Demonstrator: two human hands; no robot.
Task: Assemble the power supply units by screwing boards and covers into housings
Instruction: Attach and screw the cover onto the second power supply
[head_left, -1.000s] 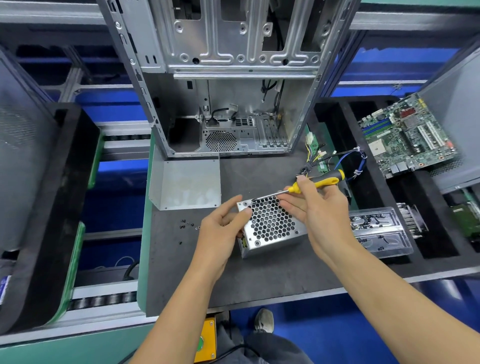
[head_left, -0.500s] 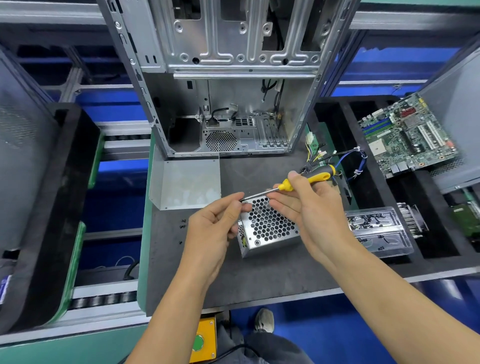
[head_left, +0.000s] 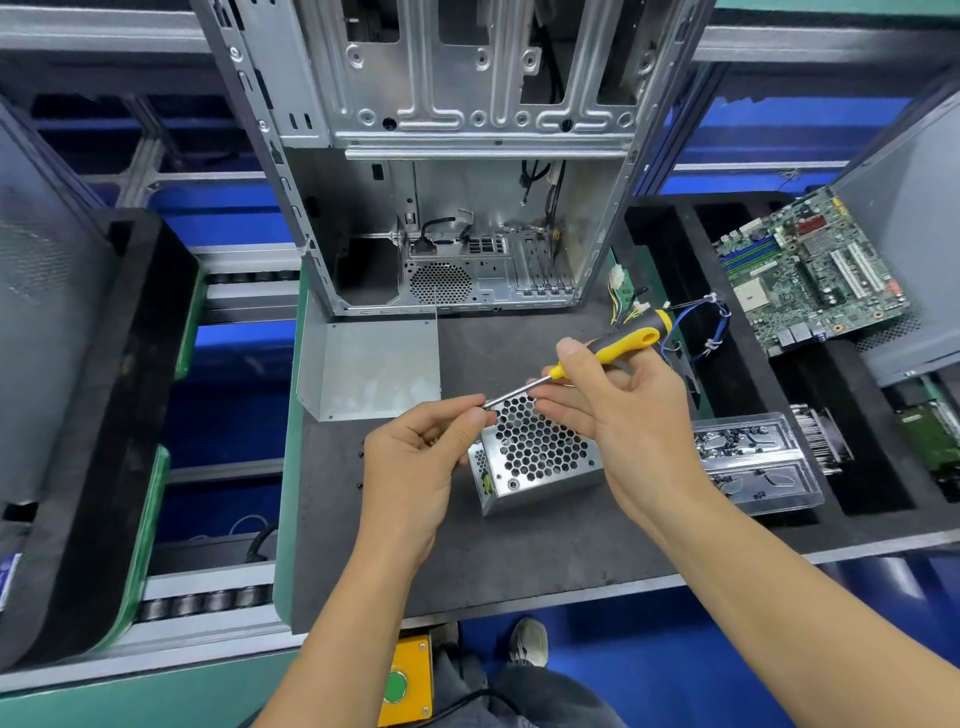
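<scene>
A silver power supply unit (head_left: 535, 457) with a honeycomb grille lies on the dark mat (head_left: 519, 551). My right hand (head_left: 618, 415) grips a yellow and black screwdriver (head_left: 618, 345) above the unit, its shaft slanting down to the left. My left hand (head_left: 421, 452) pinches the tip of the shaft between thumb and forefinger, just off the unit's upper left corner. Whether a screw sits at the tip is hidden by my fingers. A few small black screws (head_left: 360, 470) lie on the mat left of my left hand.
An open computer case (head_left: 457, 156) stands at the back of the mat, with a bent metal plate (head_left: 374, 369) in front of it. A clear plastic tray of parts (head_left: 753, 462) lies to the right. A motherboard (head_left: 805, 270) and loose wires (head_left: 701, 322) sit at right.
My left hand left the unit's side and rose to pinch the screwdriver tip. My right hand lifted the screwdriver off the grille and tilted it up.
</scene>
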